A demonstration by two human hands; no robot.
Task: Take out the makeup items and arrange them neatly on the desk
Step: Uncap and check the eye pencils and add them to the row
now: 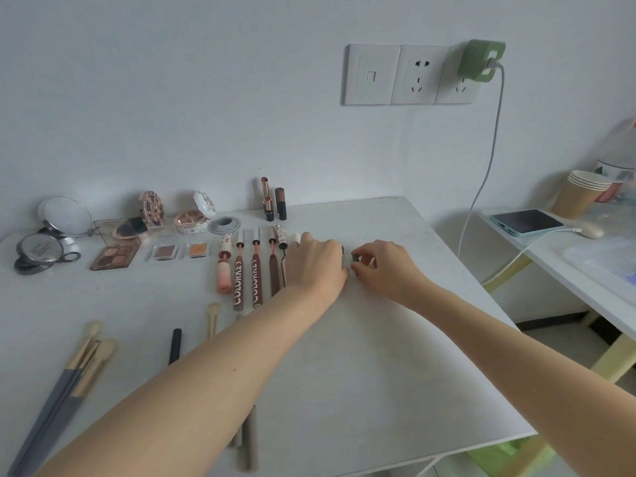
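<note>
On the white desk (361,356) a row of opened lip glosses (256,270) lies side by side, caps set above the tubes. My left hand (316,263) lies palm down over the right end of that row, covering whatever is beneath it. Just to its right, my right hand (382,266) pinches a small dark item (354,259) between thumb and fingers, low on the desk. Two upright lipsticks (273,199) stand at the back. Eyeshadow palettes (115,256), compacts (191,220) and round mirrors (65,215) sit at the left.
Makeup brushes (82,359) lie at the front left, and a dark pencil (175,346) beside my left forearm. A side table at the right holds a phone (526,222) on a charging cable and stacked paper cups (581,192). Wall sockets (409,74) sit above.
</note>
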